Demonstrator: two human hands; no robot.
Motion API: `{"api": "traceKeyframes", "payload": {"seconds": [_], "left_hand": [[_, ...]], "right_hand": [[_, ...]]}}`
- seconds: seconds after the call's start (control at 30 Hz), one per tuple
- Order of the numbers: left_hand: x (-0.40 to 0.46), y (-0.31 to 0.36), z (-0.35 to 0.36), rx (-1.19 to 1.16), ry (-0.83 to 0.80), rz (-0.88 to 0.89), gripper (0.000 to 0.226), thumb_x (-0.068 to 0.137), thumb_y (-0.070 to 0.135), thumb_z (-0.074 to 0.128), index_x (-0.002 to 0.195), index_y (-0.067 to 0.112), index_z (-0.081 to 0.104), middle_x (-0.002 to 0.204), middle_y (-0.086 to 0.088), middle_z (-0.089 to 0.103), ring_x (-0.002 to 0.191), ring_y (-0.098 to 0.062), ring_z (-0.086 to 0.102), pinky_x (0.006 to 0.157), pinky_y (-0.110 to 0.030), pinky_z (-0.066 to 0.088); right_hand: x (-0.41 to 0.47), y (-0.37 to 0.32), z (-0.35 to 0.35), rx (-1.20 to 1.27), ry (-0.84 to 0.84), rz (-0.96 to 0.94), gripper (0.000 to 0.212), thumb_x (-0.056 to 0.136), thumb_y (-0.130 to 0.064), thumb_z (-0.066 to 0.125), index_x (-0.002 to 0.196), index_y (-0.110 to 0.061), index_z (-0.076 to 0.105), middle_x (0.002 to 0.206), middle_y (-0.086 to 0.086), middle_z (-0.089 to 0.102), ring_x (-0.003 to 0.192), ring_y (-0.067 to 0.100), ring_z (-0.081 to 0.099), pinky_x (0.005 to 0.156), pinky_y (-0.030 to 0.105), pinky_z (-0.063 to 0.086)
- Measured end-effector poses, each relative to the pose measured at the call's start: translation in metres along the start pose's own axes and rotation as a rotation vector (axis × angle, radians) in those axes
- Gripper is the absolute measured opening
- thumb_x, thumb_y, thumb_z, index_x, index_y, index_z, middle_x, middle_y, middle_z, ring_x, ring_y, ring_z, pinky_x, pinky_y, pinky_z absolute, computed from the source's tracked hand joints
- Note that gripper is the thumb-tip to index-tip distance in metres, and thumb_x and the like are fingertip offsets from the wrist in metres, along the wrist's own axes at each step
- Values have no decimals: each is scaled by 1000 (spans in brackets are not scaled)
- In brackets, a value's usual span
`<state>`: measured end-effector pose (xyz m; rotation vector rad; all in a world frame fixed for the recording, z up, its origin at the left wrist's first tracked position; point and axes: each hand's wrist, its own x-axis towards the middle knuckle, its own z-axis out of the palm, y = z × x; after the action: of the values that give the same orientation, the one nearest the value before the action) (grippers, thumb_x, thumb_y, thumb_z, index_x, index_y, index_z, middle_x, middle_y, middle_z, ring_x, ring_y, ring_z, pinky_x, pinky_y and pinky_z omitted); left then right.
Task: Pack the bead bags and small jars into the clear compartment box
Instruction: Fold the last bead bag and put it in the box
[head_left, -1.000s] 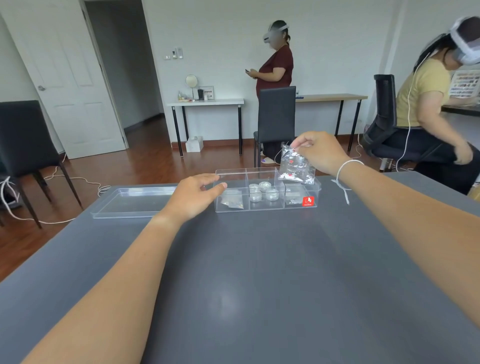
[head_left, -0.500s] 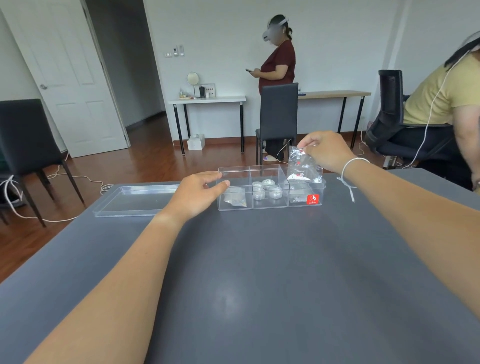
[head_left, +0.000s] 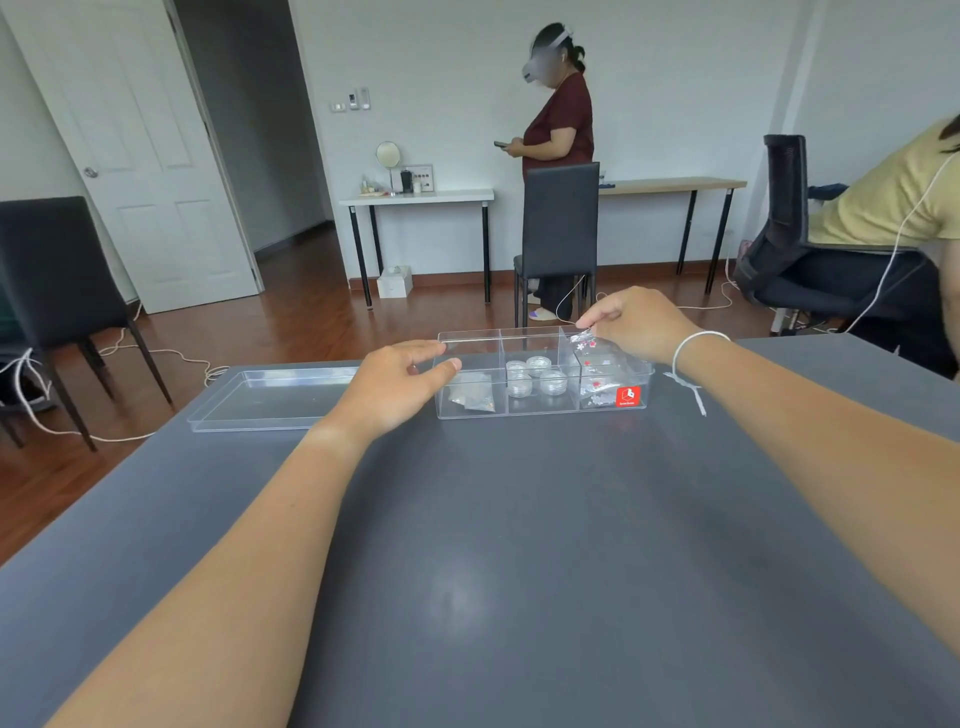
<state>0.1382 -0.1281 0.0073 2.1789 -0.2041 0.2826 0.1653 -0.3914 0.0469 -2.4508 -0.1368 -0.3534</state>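
A dark grey table (head_left: 519, 545) filled the near part of the view, and both bare forearms reached across it toward a clear compartment box (head_left: 543, 410) at its far side. The left hand (head_left: 395, 384) rested against the box's left end, fingers loosely curled, thumb touching the near left corner and fingertips on the far rim. The right hand (head_left: 641, 322), with a white string around its wrist, pinched the top of a bead bag (head_left: 592, 358) between thumb and fingers; the bag hung down into the right compartment. Several small jars (head_left: 537, 376) sat in the middle compartment, and another bead packet (head_left: 472, 397) lay in the left one. To the left of the box a clear lid (head_left: 270, 397) lay flat on the table. Farther off stood a black chair (head_left: 561, 218) and a person in a dark red top (head_left: 561, 124).
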Motion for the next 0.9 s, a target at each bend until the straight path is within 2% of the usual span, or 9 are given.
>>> {"api": "traceKeyframes", "payload": {"seconds": [0.2, 0.3, 0.37, 0.43, 0.47, 0.5, 0.57, 0.6, 0.9], "left_hand": [[-1, 0, -1, 4, 3, 10, 42, 79, 45, 60, 115, 25, 61, 134, 11, 52, 104, -27, 57, 87, -46, 48], [-2, 1, -2, 0, 2, 14, 41, 79, 45, 60, 115, 25, 61, 134, 11, 52, 106, -28, 57, 86, -45, 49], [-2, 0, -3, 0, 6, 27, 41, 79, 44, 60, 116, 25, 61, 134, 11, 51, 108, -22, 55, 80, -33, 51], [-3, 0, -6, 5, 19, 44, 41, 80, 43, 59, 117, 25, 60, 133, 11, 51, 107, -16, 52, 62, -7, 47], [-4, -1, -9, 12, 29, 49, 41, 80, 42, 59, 117, 24, 60, 133, 10, 51, 107, -15, 52, 58, -1, 43], [-4, -3, -12, 27, 41, 56, 41, 81, 41, 59, 117, 22, 60, 133, 8, 51, 108, -15, 51, 65, -2, 41], [-7, -8, -22, 75, 72, 62, 41, 81, 40, 59, 118, 21, 59, 134, 4, 53, 114, -16, 50, 88, -14, 35], [-10, -11, -28, 97, 87, 61, 40, 82, 38, 59, 118, 20, 59, 133, 2, 53, 115, -15, 49, 92, -18, 31], [-48, -56, -106, 392, 198, 43, 34, 84, 27, 58, 115, 14, 62, 129, -4, 58, 121, -20, 50, 98, -19, 28]], "right_hand": [[-4, 5, -4, -50, 70, -48, 26, 87, -10, 48, 92, -21, 72, 114, 3, 67, 95, 20, 59, 79, 23, 40], [-8, 6, -6, -62, 119, -99, 25, 87, -11, 49, 91, -20, 72, 111, 6, 68, 99, 24, 58, 83, 27, 41], [-11, 4, -7, -54, 129, -122, 24, 87, -11, 50, 90, -21, 72, 107, 5, 68, 99, 22, 57, 83, 26, 39], [-15, -2, -6, -41, 139, -146, 22, 86, -11, 52, 89, -21, 71, 103, 3, 67, 90, 16, 54, 79, 23, 36], [-19, -6, -5, -33, 144, -162, 22, 86, -11, 53, 89, -21, 71, 101, 2, 67, 85, 14, 52, 77, 22, 35], [-23, -11, -2, -18, 146, -181, 21, 85, -11, 53, 88, -22, 71, 99, 1, 66, 81, 12, 51, 75, 21, 35], [-33, -24, 6, 26, 137, -227, 22, 84, -10, 53, 86, -22, 71, 95, -2, 63, 76, 11, 50, 72, 20, 34], [-38, -31, 10, 43, 131, -252, 22, 84, -10, 53, 86, -22, 71, 94, -3, 61, 74, 12, 49, 72, 21, 34], [-86, -103, 80, 141, -13, -482, 19, 86, -13, 54, 93, -20, 70, 89, -11, 55, 73, 2, 38, 71, 17, 28]]}}
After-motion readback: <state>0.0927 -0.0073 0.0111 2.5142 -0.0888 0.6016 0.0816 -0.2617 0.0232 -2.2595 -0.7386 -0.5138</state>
